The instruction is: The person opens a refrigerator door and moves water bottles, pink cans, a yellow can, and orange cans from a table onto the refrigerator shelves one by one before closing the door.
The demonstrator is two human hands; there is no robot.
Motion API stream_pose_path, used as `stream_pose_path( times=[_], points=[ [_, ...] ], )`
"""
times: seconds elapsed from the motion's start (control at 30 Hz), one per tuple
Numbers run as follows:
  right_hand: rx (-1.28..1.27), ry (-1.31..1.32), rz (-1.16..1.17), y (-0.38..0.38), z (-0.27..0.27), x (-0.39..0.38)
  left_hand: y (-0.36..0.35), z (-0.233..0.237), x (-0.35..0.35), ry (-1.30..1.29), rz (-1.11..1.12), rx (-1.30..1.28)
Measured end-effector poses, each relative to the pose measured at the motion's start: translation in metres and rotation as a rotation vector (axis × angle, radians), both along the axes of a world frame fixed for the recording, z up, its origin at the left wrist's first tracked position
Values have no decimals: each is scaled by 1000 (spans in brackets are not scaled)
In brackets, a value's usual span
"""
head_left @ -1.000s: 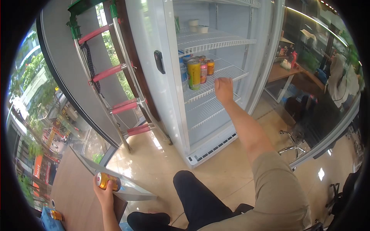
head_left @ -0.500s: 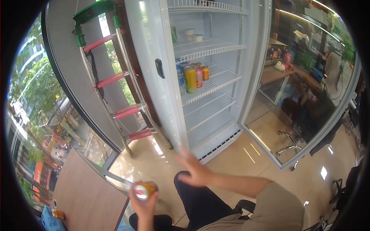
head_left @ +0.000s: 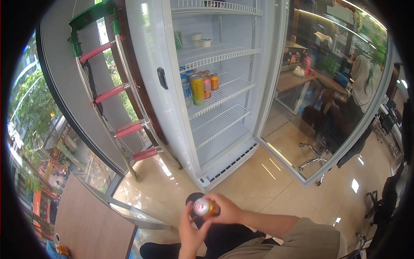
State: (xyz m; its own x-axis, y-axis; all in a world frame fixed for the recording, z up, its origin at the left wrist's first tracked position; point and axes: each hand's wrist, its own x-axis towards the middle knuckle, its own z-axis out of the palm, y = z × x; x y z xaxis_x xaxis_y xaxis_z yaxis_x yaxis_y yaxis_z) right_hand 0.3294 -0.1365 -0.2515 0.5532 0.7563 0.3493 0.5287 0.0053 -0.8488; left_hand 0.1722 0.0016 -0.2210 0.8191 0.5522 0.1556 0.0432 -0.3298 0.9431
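Low over my lap, a small orange can with a silver top is between my two hands, its top tilted toward the camera. My right hand wraps it from the right side. My left hand is closed about its left and lower side, thumb and fingers against it. Ahead, a glass-door fridge stands open. On its middle wire shelf are a tall yellow can, a pink can, an orange can and a clear bottle.
The fridge's glass door swings out to the right. A folding ladder leans at the left of the fridge. A wooden table is at lower left, with another orange can by its edge. Office chairs stand at right.
My right hand has come back from its open reach in front of the fridge and closed on the can. My left hand has carried the can to the right. The view has shifted slightly.
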Motion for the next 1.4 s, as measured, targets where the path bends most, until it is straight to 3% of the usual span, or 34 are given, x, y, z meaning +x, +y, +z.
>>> stream_pose_path(
  times=[0.13,0.23,0.37,0.5,0.7,0.87,1.4],
  points=[
    [127,96,-260,5,19,76,64,13,-10,-83,139,289],
    [280,0,-504,17,49,160,123,47,-21,74,251,515],
    [480,140,-607,39,110,259,193,40,-34,356,307,756],
    [447,-69,-687,65,132,335,201,34,-35,464,305,669],
    [331,-145,-720,104,141,382,192,35,-32,472,371,733],
    [183,-390,-958,119,125,425,199,30,-30,505,365,698],
    [-5,-344,-973,126,111,457,198,30,-23,518,365,719]
  ],
)
